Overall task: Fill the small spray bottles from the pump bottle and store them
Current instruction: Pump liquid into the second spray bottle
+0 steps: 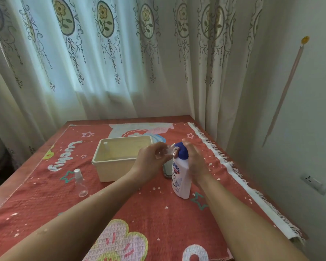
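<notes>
Red patterned cloth with stars, flowers and a white fringe covers the tabletop, which stands in a corner hung with flowered curtains.

Right of the middle of the cloth stands the white pump bottle, upright, with a blue pump head and a blue and red label. The left hand grips a small clear spray bottle, fingers and thumb curled round it, and holds it tilted with its neck up against the spout of the pump head. The right hand lies on the top and right side of the pump head; it is blurred, but its fingers look close to straight and pressed together rather than wrapped round the bottle. Both forearms reach in from the bottom edge of the view.

Just behind the pump bottle, half hidden by it and the left hand, lies a dark grey object that I cannot identify. Left of the hands sits a cream plastic bin, open at the top, with a small white-topped item standing in its far left corner. Nearer the left edge, apart from the bin, a second spray bottle stands upright on the cloth, clear, with a cap on.

On the right wall are a socket and a hanging pink strip.
</notes>
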`<action>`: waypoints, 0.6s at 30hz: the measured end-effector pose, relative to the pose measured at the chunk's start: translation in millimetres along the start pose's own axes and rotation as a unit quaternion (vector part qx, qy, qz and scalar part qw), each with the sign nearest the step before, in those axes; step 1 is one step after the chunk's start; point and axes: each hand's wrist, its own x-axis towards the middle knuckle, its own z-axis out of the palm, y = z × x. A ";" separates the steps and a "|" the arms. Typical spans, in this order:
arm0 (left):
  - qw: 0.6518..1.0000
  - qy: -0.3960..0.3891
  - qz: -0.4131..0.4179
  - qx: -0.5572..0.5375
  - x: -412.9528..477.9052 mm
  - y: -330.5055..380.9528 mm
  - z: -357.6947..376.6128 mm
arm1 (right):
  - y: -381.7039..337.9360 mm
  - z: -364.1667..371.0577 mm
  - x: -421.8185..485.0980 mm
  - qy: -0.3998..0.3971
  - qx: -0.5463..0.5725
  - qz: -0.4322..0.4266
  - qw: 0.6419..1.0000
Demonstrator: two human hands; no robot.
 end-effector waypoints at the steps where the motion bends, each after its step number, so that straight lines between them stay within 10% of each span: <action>1: 1.000 0.010 0.000 -0.012 0.0 1.6 1.1 | -2.0 0.8 -1.4 -0.002 0.013 0.009 1.000; 18: 1.000 0.019 0.006 -0.024 1.5 4.9 3.9 | -6.0 3.5 -2.4 0.032 -0.008 -0.006 0.999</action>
